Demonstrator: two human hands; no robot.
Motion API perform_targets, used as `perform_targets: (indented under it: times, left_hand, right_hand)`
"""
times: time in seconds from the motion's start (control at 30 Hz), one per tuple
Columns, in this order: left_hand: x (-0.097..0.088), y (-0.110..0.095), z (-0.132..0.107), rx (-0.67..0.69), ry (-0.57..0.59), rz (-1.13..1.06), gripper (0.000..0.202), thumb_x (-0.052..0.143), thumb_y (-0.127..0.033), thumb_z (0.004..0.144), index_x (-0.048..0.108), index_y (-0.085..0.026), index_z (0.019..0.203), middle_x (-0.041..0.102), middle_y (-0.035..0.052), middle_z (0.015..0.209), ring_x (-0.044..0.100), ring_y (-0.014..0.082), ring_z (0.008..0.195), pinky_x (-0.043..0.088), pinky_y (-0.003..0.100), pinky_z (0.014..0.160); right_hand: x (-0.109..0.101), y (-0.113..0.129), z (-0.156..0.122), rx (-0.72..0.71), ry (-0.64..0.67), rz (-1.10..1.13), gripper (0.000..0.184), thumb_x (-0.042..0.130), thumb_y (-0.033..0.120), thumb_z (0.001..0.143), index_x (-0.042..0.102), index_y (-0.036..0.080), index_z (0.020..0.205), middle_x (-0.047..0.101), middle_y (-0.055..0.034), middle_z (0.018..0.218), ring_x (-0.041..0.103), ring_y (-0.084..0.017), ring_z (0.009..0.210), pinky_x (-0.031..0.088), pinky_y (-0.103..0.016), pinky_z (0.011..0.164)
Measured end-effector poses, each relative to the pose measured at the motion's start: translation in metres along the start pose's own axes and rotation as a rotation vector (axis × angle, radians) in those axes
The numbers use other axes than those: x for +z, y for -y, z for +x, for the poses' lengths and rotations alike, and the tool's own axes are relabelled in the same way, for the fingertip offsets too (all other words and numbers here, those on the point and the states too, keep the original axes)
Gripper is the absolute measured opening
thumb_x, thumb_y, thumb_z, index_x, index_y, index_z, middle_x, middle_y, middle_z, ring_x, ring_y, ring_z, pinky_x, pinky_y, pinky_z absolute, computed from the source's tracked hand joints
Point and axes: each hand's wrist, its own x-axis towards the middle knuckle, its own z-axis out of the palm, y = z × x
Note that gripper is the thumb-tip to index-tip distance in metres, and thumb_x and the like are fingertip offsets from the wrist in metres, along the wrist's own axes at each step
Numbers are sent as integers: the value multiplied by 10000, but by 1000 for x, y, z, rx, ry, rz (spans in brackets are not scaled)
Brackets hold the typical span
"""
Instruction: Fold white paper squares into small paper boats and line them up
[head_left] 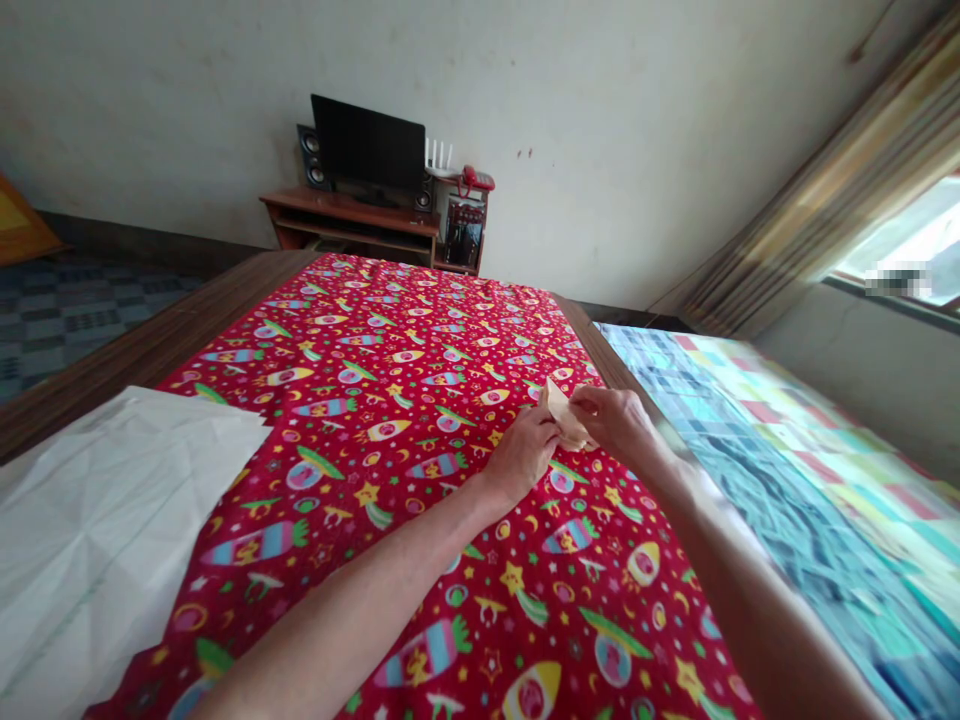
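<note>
Hands (525, 452) (616, 416) in close pinches on a pale folded piece (573, 432) — partly covered, material unclear

Left hand (525, 456) is curled; right fingers (587, 398) appear pinched together.

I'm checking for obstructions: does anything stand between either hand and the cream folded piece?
Nothing visible does. The left hand and right hand both touch the cream folded piece directly; the white sheets lie apart, off to the left.
</note>
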Motion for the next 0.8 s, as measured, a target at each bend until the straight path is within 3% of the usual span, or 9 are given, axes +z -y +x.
perform_targets:
  times: [0.27,0.43,0.53,0.7,0.8]
  left_hand:
    - [0,5,-2,-123,-125,-67,161,537,-6,786,593,-157,788,568,23,881,560,152,855,484,288,811]
    - [-2,6,-2,-217,-202,-45,157,553,-13,762,549,-170,763,508,20,884,524,168,885,462,311,832]
    - [-1,7,-2,-239,-202,-36,176,524,3,764,546,-171,776,508,24,877,523,167,871,465,305,812]
    - [-1,8,-2,-241,-187,-14,252,425,43,774,555,-172,797,514,35,872,526,163,856,469,299,811]
    - [-3,5,-2,-222,-181,3,309,393,35,787,571,-170,932,510,51,934,514,176,923,464,317,862]
  right_hand:
    - [1,16,1,52,88,-101,242,508,316,828,701,239,953,668,-34,701,575,-141,616,294,-218,520]
    - [3,24,6,28,183,-220,250,477,278,849,708,188,816,658,-53,686,536,-121,564,257,-229,495]
    - [4,27,7,17,203,-218,256,480,267,845,700,168,759,657,-54,672,521,-107,543,261,-228,491]
    - [-7,35,7,56,218,-212,270,495,347,850,717,194,834,681,-50,714,559,-118,584,281,-219,497]
    - [-11,37,11,75,278,-235,270,510,362,841,729,203,843,692,-48,732,580,-124,604,283,-217,491]
